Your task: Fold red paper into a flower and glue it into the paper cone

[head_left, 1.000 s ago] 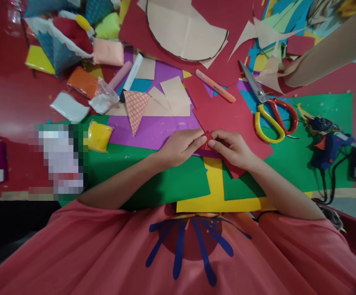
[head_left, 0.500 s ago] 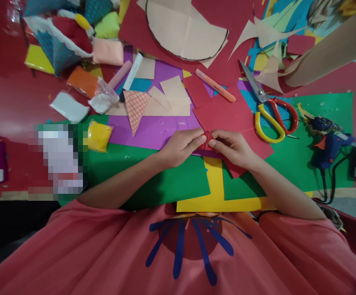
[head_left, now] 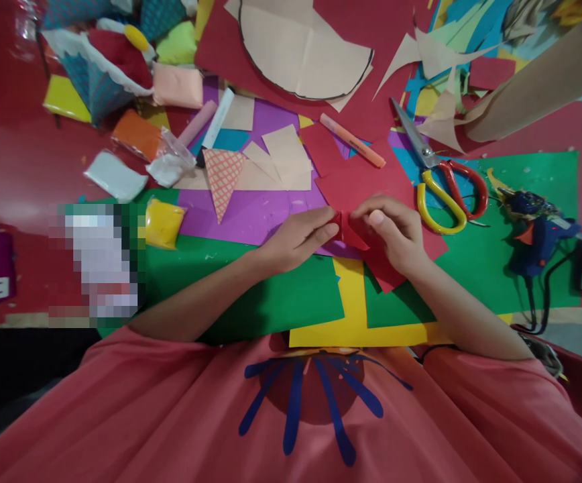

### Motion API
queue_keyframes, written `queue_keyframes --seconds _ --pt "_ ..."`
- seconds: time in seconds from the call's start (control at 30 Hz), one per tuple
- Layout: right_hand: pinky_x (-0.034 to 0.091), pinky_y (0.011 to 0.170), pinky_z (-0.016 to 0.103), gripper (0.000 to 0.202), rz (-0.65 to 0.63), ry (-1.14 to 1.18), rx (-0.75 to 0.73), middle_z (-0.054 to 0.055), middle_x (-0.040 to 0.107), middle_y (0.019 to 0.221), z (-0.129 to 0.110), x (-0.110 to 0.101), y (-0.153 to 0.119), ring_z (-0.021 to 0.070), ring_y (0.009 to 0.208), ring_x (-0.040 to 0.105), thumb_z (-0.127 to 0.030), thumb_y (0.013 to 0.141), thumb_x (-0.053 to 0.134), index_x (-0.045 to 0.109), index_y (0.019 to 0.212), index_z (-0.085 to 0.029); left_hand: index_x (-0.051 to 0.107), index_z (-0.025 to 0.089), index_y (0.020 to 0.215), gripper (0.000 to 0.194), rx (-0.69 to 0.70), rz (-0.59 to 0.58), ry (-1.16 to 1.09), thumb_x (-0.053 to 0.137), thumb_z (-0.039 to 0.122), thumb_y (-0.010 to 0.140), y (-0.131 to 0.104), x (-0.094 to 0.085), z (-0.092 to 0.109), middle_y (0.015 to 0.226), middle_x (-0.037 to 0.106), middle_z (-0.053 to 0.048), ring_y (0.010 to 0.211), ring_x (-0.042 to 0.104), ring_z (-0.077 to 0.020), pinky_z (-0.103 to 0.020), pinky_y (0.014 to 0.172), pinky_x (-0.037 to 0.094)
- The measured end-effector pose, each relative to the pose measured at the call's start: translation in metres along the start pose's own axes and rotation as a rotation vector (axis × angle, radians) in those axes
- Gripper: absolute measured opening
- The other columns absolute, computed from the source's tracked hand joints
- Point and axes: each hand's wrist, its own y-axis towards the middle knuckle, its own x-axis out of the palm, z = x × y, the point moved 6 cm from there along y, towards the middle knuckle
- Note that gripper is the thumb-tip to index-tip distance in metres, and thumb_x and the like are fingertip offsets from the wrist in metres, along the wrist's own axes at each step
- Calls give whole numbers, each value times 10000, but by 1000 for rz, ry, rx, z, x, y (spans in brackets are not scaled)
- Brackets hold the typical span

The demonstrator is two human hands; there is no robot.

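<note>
A small folded piece of red paper point(head_left: 351, 231) is pinched between the thumb and fingers of my left hand point(head_left: 301, 238). My right hand point(head_left: 396, 231) is just right of it, thumb and fingers apart, with nothing seen between them. Whether a right fingertip touches the paper's edge is hard to see. Beneath both hands lie a larger red sheet point(head_left: 371, 184) and a purple sheet point(head_left: 251, 215). Scissors point(head_left: 434, 164) with one yellow and one red handle lie beyond my right hand. A paper triangle with a red lattice pattern point(head_left: 222, 178) lies up and left of my left hand.
An orange marker point(head_left: 352, 140) lies ahead. Far right is a blue glue gun point(head_left: 542, 241) with a cord. Clay packets, such as a yellow one point(head_left: 163, 223), and blue cones point(head_left: 94, 74) crowd the left. A beige roll point(head_left: 527, 84) stands at upper right. Green sheets point(head_left: 251, 288) lie nearest me.
My right hand has let go of the folded red paper and moved slightly right, its fingers parting. The paper's right side now shows, spread out. My left hand keeps its pinch.
</note>
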Motion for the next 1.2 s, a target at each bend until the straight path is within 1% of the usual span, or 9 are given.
queue_keyframes --seconds 0.07,0.13,0.27,0.37,0.43,0.67,0.8,1.0,1.2 --pt "469 811 326 240 69 -70 -56 47 632 934 -3 -6 1 176 883 597 -431 933 547 652 932 -216 444 199 753 509 34 -24 15 260 626 961 0 0 1 709 521 -3 657 500 -120 -250 634 422" --pt "471 864 348 193 18 -111 -105 59 649 984 -6 -4 2 192 954 605 -393 923 569 646 931 -216 490 190 798 492 70 -16 31 267 591 976 1 -1 0 768 575 -22 709 546 -123 -245 677 450" --pt "479 808 334 137 -74 -224 -139 43 672 857 -6 3 2 171 848 620 -290 924 560 608 830 -203 549 187 944 414 79 89 26 325 532 988 0 -5 -8 928 658 -49 871 632 -132 -249 789 498" --pt "469 740 315 148 -25 -334 -177 28 655 783 -5 2 2 161 769 603 -274 907 580 582 779 -200 507 204 1077 333 45 234 -55 445 509 960 -3 -10 -18 1048 647 -54 948 658 -126 -251 827 525" --pt "461 717 309 153 19 -370 -193 22 640 759 -5 0 1 159 741 589 -274 902 588 571 769 -200 489 216 1089 313 44 260 -81 481 495 948 -4 -9 -21 1070 643 -49 960 665 -124 -259 846 536" --pt "416 655 278 215 38 -415 -167 -1 577 706 -4 2 0 138 678 526 -299 892 621 513 733 -202 531 193 1077 372 79 205 -22 659 454 844 -5 -4 -15 994 688 -44 908 688 -142 -249 796 560" --pt "379 615 257 307 19 -384 -142 -15 528 669 0 4 1 121 633 472 -377 878 647 472 698 -201 514 188 1066 293 82 173 -19 611 392 878 -5 -1 -14 1029 682 -54 926 683 -140 -262 809 555" --pt "341 594 249 406 -76 -309 -95 -32 481 649 5 11 2 95 592 408 -506 875 614 448 670 -197 554 180 979 242 86 130 -39 545 417 929 -3 -1 -11 885 694 -23 790 666 -104 -209 709 523" --pt "327 548 220 422 -138 -11 81 -56 450 632 11 12 3 75 582 387 -520 809 692 464 676 -191 590 179 949 284 114 119 -52 476 439 959 -1 -5 -9 892 695 -31 808 650 -105 -213 714 508"
